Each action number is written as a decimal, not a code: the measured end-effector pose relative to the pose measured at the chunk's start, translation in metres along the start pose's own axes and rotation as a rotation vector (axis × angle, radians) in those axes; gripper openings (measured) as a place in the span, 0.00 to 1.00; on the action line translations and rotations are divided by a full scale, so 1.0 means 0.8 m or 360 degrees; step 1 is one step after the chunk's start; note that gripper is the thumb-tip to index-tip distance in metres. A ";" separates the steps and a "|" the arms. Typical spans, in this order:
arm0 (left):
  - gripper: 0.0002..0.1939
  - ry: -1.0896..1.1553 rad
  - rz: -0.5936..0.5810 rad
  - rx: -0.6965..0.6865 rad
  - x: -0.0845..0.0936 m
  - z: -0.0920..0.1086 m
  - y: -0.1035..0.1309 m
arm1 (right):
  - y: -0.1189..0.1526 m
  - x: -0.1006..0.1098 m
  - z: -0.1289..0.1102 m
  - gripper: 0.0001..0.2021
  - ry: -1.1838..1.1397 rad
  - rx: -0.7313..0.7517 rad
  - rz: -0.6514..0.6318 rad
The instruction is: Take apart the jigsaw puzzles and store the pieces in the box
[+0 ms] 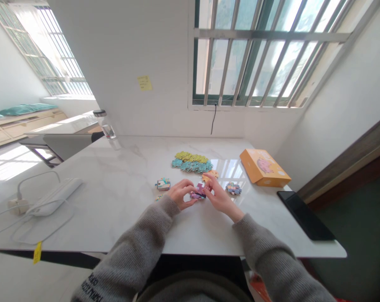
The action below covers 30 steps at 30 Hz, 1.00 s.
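Purple jigsaw pieces [200,189] are between my two hands, just above or on the table. My left hand [181,193] has curled fingers and its thumb at the left edge of these pieces. On the other side my right hand [220,197] pinches them with thumb and fingers. Orange jigsaw pieces [214,173] lie just behind my right fingers, partly covered. Left of my left hand is a small stack of mixed-colour jigsaw pieces [163,184]. A bluish-purple stack of pieces [233,188] sits right of my right hand.
Rows of yellow-green pieces [191,157] and teal pieces [194,166] lie farther back. An orange box [265,167] and a black phone-like slab [305,214] are at the right. A white power strip [59,196] with cables lies left; a bottle [105,125] stands at the back left.
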<state>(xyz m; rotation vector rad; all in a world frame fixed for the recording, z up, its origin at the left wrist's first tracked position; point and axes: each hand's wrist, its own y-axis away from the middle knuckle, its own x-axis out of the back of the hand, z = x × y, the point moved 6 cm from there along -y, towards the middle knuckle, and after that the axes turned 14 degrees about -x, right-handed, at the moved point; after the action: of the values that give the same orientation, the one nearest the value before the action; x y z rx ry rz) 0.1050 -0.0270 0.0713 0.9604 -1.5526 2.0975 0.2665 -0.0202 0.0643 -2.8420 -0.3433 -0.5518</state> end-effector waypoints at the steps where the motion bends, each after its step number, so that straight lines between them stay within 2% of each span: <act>1: 0.16 0.0000 0.0011 -0.0005 0.001 0.000 0.000 | 0.001 -0.002 -0.001 0.24 0.0055 0.0026 -0.0035; 3: 0.18 0.0010 -0.0001 -0.0033 0.002 0.002 -0.001 | 0.004 -0.006 -0.003 0.24 0.0123 0.0069 -0.0108; 8: 0.10 0.0001 -0.0058 -0.0122 0.000 0.011 -0.005 | 0.007 -0.010 -0.005 0.24 0.0092 0.0060 -0.0176; 12: 0.09 -0.0074 -0.0008 -0.0067 0.012 0.000 -0.002 | 0.004 -0.002 -0.003 0.26 0.0082 0.0027 -0.0077; 14: 0.10 -0.0142 0.0050 0.0032 0.031 -0.017 0.009 | 0.002 0.006 0.000 0.27 0.0106 0.0009 0.0047; 17: 0.08 -0.0298 0.0147 0.0266 0.074 -0.052 0.039 | 0.001 0.013 0.004 0.26 0.0183 0.0005 0.0175; 20: 0.08 -0.0389 0.0126 0.0453 0.111 -0.080 0.076 | 0.003 0.011 0.003 0.26 0.0287 0.0060 0.0190; 22: 0.12 -0.0393 0.0102 0.0608 0.125 -0.094 0.096 | 0.004 0.009 0.002 0.26 0.0353 0.0102 0.0192; 25: 0.13 -0.0338 0.0030 0.0669 0.125 -0.104 0.112 | 0.004 0.006 0.005 0.25 0.0476 0.0133 0.0170; 30: 0.09 -0.0262 -0.0094 0.0527 0.104 -0.111 0.115 | 0.004 -0.001 0.010 0.19 0.0759 0.0138 0.0053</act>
<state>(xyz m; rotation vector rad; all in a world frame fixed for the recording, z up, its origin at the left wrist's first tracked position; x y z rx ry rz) -0.0397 0.0165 0.0515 1.3035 -1.2505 2.3288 0.2691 -0.0216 0.0557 -2.5206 -0.2228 -1.1415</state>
